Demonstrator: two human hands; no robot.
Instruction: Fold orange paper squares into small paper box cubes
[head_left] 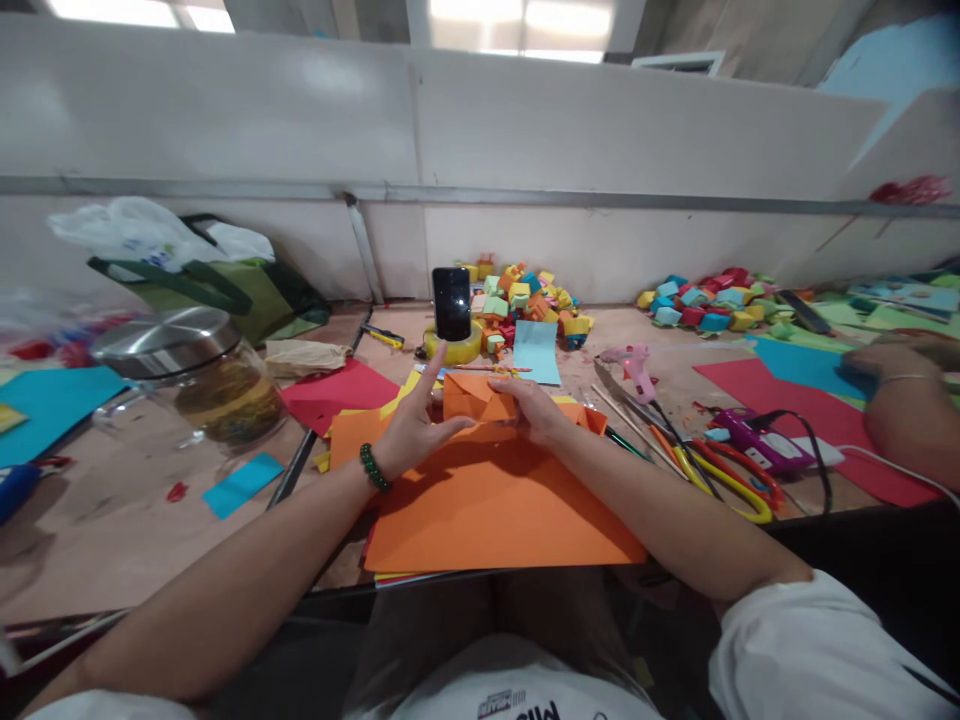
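Note:
A folded piece of orange paper [469, 400] with crease lines is held just above a stack of orange sheets [510, 510]. My right hand [538, 412] grips its right side, the thumb lying on top and the other fingers partly hidden. At the paper's left edge is my left hand [411, 425], open, with thumb and index finger spread apart; whether it touches the paper I cannot tell. A green bead bracelet [375, 468] circles the left wrist. Edges of red, yellow and blue sheets show under the orange stack.
Behind the hands stand a phone [452, 303], a yellow tape roll [461, 345] and a pile of small paper boxes [517, 295]. A glass teapot [225, 395] is left. Scissors [724, 485], a pink glue gun [637, 370] and another person's arm [911, 410] are right.

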